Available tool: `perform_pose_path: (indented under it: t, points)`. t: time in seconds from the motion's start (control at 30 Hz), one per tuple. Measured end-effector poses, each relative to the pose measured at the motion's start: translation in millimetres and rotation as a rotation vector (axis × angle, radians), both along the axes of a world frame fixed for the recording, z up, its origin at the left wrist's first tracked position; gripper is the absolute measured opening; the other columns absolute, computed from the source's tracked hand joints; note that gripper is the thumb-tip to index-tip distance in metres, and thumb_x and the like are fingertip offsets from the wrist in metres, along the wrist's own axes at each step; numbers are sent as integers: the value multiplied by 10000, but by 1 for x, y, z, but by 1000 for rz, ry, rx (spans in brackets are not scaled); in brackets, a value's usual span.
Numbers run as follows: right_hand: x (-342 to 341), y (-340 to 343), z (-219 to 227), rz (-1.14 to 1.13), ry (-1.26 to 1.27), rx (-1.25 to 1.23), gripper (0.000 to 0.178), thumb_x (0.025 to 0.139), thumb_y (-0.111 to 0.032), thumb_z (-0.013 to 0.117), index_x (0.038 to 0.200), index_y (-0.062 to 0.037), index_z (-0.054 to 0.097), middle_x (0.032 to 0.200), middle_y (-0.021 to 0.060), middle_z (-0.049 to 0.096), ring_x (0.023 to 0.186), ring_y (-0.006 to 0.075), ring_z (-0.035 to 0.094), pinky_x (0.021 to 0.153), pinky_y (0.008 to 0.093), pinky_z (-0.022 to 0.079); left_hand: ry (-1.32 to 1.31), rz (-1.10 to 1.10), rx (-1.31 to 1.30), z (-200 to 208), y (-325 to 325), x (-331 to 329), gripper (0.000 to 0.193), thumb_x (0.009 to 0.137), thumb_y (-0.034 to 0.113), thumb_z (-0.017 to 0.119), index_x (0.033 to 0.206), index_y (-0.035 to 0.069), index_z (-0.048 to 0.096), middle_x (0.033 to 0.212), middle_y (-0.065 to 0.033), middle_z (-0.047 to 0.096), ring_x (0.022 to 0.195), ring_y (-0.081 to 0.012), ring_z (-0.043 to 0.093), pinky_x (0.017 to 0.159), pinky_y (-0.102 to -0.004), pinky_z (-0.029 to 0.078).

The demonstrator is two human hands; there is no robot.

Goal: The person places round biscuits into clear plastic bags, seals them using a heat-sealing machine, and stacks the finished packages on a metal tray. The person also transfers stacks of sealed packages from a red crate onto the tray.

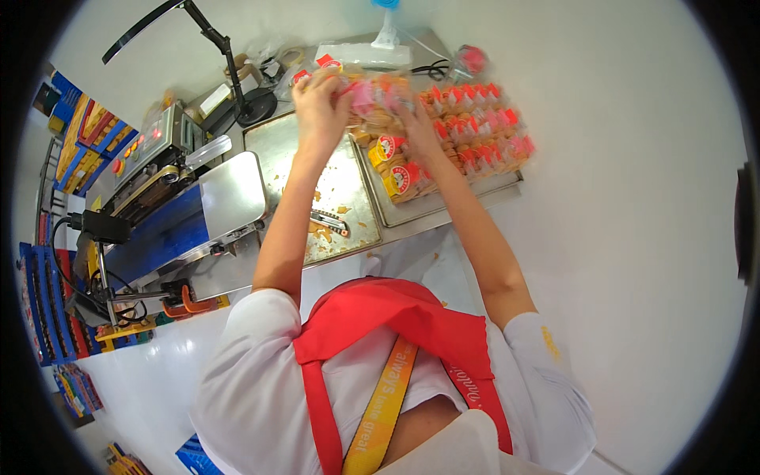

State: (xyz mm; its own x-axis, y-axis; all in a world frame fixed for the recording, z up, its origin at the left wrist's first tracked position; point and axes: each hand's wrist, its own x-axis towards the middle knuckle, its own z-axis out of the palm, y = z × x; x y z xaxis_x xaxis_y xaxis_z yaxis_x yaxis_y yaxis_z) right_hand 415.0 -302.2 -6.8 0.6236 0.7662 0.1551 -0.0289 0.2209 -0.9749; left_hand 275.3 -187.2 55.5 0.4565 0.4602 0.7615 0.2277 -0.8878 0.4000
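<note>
Both my arms reach forward over a metal table. At its back, my left hand (pixel 321 111) and my right hand (pixel 418 131) hold a clear plastic bag of round biscuits (pixel 372 96) between them, fingers closed round its two ends. Motion blurs the bag and its pink and red label. Directly right of it, rows of filled biscuit bags (pixel 467 131) with red tops stand packed on a tray (pixel 443 207). Two nearer bags (pixel 400 178) show round red-and-white and yellow labels. Below my left hand lies a metal tray (pixel 356 190) with brown crumbs and a box cutter (pixel 328 222).
Left of the trays stands a sealing machine (pixel 127 170) with a blue conveyor belt (pixel 162 237) and a steel end plate (pixel 233 190). Behind it rises a black lamp (pixel 257 107). A small fan (pixel 386 36) stands at the back. Blue crates (pixel 43 293) are stacked far left.
</note>
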Motion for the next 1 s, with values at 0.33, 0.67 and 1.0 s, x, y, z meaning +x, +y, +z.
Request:
perform_pose_path:
  t: [0.33, 0.67, 1.0]
  points:
    - [-31, 125, -79, 208, -26, -505, 714, 858, -465, 506, 1354, 19, 338, 1322, 250, 467, 1220, 358, 463, 997, 394, 373, 348, 378, -312, -87, 99, -39, 110, 712, 78, 669, 819, 61, 651, 956, -102, 632, 1057, -367, 480, 884, -462, 411]
    - [-54, 95, -54, 39, -1331, -332, 572, 869, -322, 531, 1344, -32, 400, 1414, 225, 345, 1318, 391, 303, 1098, 516, 200, 71, 308, -478, -187, 96, -15, 386, 808, 203, 668, 1124, 19, 543, 1261, -215, 425, 1035, -358, 513, 911, -420, 418]
    - [-27, 98, -116, -116, -1779, -614, 409, 872, -250, 463, 1263, -138, 505, 1369, 125, 434, 1294, 369, 343, 1056, 633, 189, 169, 449, 72, -216, 75, -12, 487, 905, 400, 521, 1154, -16, 556, 980, -181, 632, 980, -377, 548, 858, -462, 437]
